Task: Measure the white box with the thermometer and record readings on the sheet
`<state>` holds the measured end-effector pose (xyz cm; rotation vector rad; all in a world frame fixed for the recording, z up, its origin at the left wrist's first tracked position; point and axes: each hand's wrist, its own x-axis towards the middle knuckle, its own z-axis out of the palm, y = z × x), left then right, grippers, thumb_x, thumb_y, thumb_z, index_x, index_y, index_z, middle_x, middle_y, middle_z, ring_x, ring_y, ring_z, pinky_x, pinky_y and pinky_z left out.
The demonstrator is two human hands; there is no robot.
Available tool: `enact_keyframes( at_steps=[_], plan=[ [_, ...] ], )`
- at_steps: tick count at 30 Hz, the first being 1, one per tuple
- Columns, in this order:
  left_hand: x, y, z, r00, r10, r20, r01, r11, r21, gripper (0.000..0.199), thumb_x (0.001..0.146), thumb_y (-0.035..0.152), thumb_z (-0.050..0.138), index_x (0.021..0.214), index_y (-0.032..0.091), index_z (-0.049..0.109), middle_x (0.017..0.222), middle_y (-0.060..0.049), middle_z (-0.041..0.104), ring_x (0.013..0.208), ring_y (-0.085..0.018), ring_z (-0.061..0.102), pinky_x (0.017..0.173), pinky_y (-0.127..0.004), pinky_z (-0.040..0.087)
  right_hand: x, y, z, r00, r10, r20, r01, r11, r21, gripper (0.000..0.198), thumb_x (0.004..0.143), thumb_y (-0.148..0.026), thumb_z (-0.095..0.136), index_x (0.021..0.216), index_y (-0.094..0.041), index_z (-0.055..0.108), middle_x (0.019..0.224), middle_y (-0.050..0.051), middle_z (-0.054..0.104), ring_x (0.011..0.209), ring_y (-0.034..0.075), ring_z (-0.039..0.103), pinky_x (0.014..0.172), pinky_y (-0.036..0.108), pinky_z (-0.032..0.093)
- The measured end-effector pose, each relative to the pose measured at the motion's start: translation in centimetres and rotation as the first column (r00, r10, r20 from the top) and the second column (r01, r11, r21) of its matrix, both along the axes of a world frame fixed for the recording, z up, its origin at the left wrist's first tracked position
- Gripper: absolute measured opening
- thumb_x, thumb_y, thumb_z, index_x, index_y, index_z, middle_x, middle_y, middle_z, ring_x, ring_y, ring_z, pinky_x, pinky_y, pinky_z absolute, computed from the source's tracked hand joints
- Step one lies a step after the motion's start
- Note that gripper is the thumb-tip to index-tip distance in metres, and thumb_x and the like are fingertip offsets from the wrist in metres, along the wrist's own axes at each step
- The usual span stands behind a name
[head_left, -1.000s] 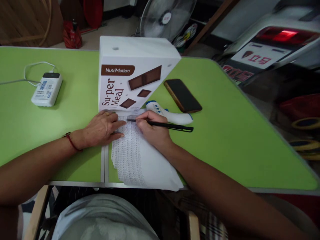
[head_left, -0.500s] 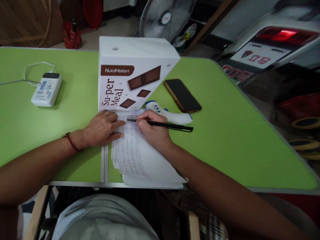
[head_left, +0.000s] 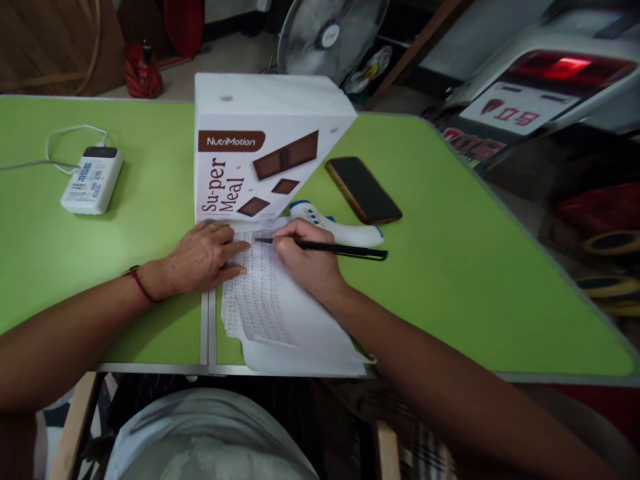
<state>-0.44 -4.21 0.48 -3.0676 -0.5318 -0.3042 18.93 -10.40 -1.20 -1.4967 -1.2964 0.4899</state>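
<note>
My right hand (head_left: 311, 257) grips a black pen (head_left: 345, 250), its tip on a sheet of paper (head_left: 260, 293) covered with rows of small handwriting. The sheet lies with other paper at the table's front edge, and its right part is blank. With fingers spread, my left hand (head_left: 203, 257) rests flat on the paper's upper left side. A white box (head_left: 225, 180) marked NutriMotion stands upright just beyond both hands. Close behind my right hand lies a white and blue handheld thermometer (head_left: 357, 235), partly hidden by that hand.
A phone (head_left: 364, 190) in a brown case lies to the right of the box. At the left, a white device (head_left: 94, 180) with a cable sits on the green table (head_left: 475, 287). Past the table stand a fan (head_left: 330, 37) and a vehicle with a red tail light (head_left: 570, 67).
The view has shifted very slightly. My right hand's pen has tilted a little, its rear end slightly to the right; my left hand stays in place on the paper.
</note>
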Motion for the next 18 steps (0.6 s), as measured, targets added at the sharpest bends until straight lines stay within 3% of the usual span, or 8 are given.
enact_keyframes(
  at_steps=[18],
  plan=[
    [-0.08,0.05,-0.09,1.0,-0.004,0.007,0.004,1.0,-0.003,0.041,0.093,0.049,0.046,0.116,0.018,0.06,0.094,-0.008,0.06,0.085,-0.025,0.055,0.08,-0.04,0.045,0.21,0.06,-0.11,0.999,-0.05,-0.019,0.05,0.998,-0.023,0.007,0.06,-0.02,0.049,0.056,-0.02,0.054,0.046,-0.004,0.048,0.049,0.011,0.045,0.051,0.026,0.036]
  ],
)
